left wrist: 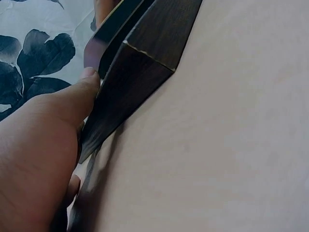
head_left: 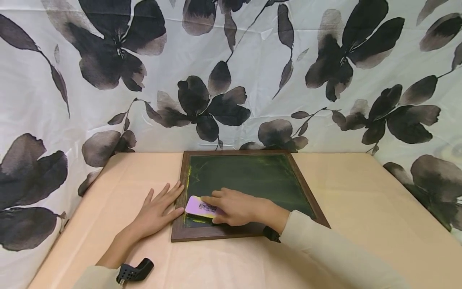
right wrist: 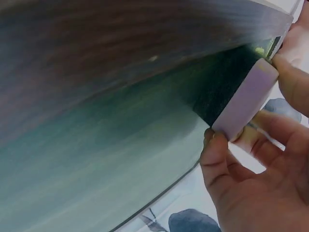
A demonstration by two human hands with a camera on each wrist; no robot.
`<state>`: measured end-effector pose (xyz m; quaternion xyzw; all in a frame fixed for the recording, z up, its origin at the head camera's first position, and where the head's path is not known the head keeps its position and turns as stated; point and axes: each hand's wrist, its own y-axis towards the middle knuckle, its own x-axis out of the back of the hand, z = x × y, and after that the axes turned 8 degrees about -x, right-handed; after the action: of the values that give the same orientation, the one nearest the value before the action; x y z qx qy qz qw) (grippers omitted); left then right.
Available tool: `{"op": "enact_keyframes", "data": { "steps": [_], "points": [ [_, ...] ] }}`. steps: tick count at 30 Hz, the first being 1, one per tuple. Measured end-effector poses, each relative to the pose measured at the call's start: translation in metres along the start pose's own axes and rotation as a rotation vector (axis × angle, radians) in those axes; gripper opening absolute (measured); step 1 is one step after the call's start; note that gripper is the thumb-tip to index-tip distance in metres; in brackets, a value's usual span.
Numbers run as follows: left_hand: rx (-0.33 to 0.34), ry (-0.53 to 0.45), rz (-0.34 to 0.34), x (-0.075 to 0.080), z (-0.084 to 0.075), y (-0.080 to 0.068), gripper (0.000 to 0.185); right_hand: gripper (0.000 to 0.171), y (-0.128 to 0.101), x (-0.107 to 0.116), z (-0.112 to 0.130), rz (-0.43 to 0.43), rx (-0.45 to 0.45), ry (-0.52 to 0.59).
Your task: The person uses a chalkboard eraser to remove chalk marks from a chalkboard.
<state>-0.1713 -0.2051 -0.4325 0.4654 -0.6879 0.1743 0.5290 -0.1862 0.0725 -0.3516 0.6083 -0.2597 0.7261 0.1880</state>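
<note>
A dark green chalkboard (head_left: 245,172) in a brown wooden frame (head_left: 183,168) lies on the table. My right hand (head_left: 236,206) grips a purple board eraser (head_left: 197,204) by its sides, near the board's lower left corner. In the right wrist view, thumb and fingers pinch the eraser (right wrist: 246,99), its dark felt side against the board. My left hand (head_left: 153,214) lies with spread fingers at the frame's left edge. Its thumb meets the frame (left wrist: 130,82) in the left wrist view. Yellow chalk traces (head_left: 188,176) run along the board's left side, with more below the eraser.
A peach cloth covers the table (head_left: 361,208). Behind and beside it hangs a white curtain (head_left: 274,68) with dark flower prints. Black wrist devices show on the left wrist (head_left: 135,271) and under the right wrist (head_left: 271,234).
</note>
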Motion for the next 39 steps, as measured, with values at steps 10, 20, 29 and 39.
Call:
{"op": "enact_keyframes", "data": {
  "steps": [10, 20, 29, 39],
  "points": [
    [-0.006, 0.004, -0.008, -0.001, -0.001, 0.002, 0.069, 0.065, -0.012, 0.005, -0.015, 0.069, 0.065, 0.038],
    [-0.02, 0.01, -0.014, -0.001, -0.005, 0.002, 0.068, 0.063, -0.039, 0.011, -0.039, 0.023, 0.029, 0.064],
    [-0.017, -0.001, -0.023, -0.002, -0.006, 0.0, 0.068, 0.063, -0.099, 0.028, -0.088, -0.193, -0.099, 0.089],
    [-0.019, -0.007, -0.013, -0.001, -0.005, -0.002, 0.067, 0.058, -0.182, 0.012, -0.164, -0.433, -0.435, 0.19]
  ]
}}
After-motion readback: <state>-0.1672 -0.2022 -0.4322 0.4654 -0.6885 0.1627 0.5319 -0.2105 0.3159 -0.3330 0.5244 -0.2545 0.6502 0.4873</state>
